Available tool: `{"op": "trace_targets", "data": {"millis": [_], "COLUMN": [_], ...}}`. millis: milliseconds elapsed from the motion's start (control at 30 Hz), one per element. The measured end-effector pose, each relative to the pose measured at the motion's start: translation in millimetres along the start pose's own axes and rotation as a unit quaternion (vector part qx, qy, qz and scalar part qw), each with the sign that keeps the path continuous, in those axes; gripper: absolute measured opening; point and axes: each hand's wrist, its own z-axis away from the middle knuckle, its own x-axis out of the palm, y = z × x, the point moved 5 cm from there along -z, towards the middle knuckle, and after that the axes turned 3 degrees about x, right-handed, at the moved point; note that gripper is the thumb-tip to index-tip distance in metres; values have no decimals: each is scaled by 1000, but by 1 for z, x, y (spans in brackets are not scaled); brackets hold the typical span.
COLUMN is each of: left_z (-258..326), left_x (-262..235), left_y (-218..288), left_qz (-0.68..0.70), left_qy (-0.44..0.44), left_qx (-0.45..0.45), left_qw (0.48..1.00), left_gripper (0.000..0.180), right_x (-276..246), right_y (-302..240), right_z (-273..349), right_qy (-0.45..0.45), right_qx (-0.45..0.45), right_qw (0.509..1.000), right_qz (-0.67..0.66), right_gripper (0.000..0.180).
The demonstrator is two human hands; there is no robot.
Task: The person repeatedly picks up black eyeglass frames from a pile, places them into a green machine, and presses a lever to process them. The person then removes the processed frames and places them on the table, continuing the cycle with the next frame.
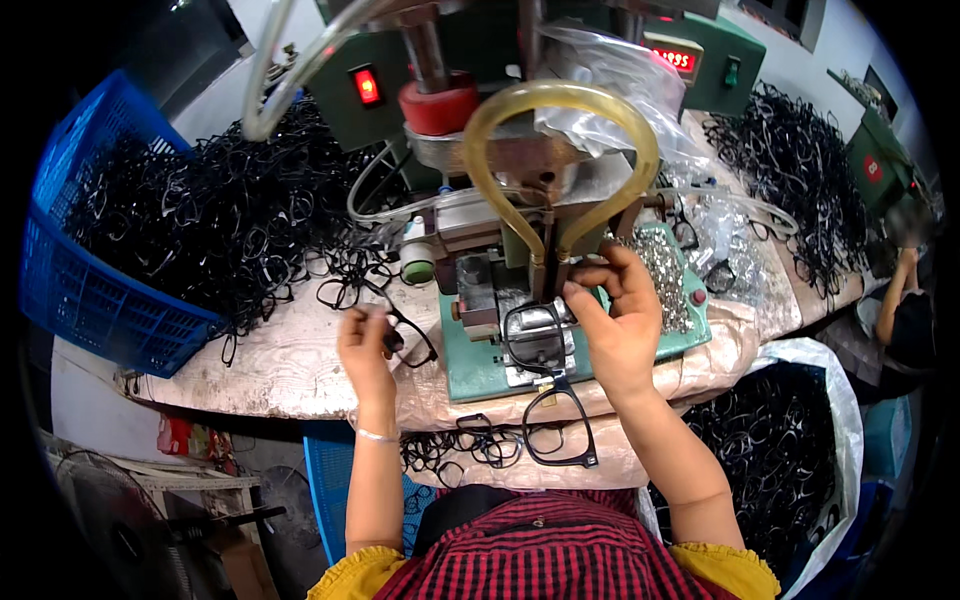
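Note:
My left hand (366,352) is closed on a black eyeglass frame (414,332), left of a green bench press (468,372). Another black eyeglass frame (590,432) sits at the press's metal fixture (537,345), one rim over it and the other hanging past the front edge. At the right of the fixture, my right hand (622,325) has thumb and fingers drawn together beside the press's upright tooling (548,270). Whatever those fingertips pinch is too small or hidden to make out. Small shiny metal parts (660,275) lie heaped on the green base behind this hand.
A blue crate (110,310) spills black frames (200,215) at the left. More frames (785,160) are piled at the far right. A white-lined sack (845,430) of frames stands right of my arm. A yellowish hose (478,130) loops above the fixture. Another person's arm (900,285) shows far right.

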Motion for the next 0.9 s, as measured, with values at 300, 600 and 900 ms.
{"op": "trace_targets", "data": {"millis": [300, 600, 900], "left_z": [20, 82, 84], "left_x": [88, 107, 129], "left_y": [170, 159, 146], "left_qz": [-44, -120, -180], "left_qy": [-130, -335, -418], "left_qx": [402, 485, 486], "left_qw": [905, 799, 746], "left_gripper": [18, 3, 23], "right_x": [21, -17, -119], "right_y": [-15, -41, 27], "right_z": [1, -3, -16], "right_qy": [-49, -108, 69], "right_qx": [111, -123, -145], "right_qw": [987, 940, 825], "right_qz": [-109, 298, 542], "right_gripper": [53, 33, 16]}}
